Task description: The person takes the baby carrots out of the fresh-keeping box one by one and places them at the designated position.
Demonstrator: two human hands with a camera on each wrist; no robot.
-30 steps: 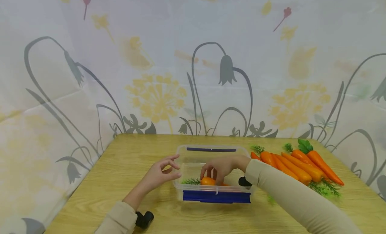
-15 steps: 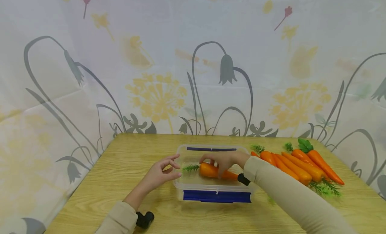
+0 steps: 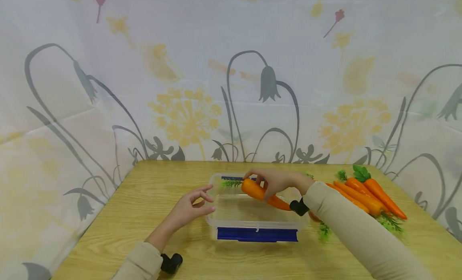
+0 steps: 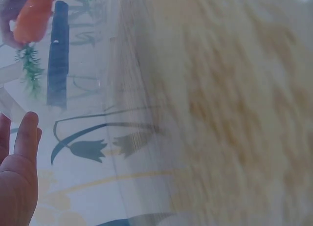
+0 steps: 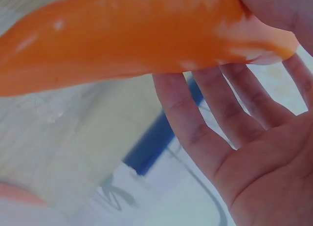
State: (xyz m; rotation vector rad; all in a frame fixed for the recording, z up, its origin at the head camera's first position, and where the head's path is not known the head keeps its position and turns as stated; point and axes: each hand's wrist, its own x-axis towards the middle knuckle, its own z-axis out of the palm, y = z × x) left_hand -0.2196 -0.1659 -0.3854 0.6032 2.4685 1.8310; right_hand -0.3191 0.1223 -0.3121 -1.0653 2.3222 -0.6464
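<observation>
In the head view a clear plastic container (image 3: 231, 223) with blue clips stands in the middle of the wooden table. Above it my right hand (image 3: 276, 179) grips an orange carrot (image 3: 254, 189), its green leafy top pointing left and its tip sloping down to the right. The right wrist view shows the thumb on one side of the carrot (image 5: 127, 37) and fingers along the other. My left hand (image 3: 187, 207) is beside the container's left wall, fingers loosely bent and holding nothing. Whether it touches the wall I cannot tell.
Right of the container lies a pile of several carrots (image 3: 364, 195) with green tops, partly hidden by my right sleeve (image 3: 353, 228). Behind the table (image 3: 162, 175) hangs a pale flower-printed cloth (image 3: 202, 63).
My right hand has lifted the carrot from the container's floor up above it, tilting its leafy end upward. The left hand has stayed beside the container.
</observation>
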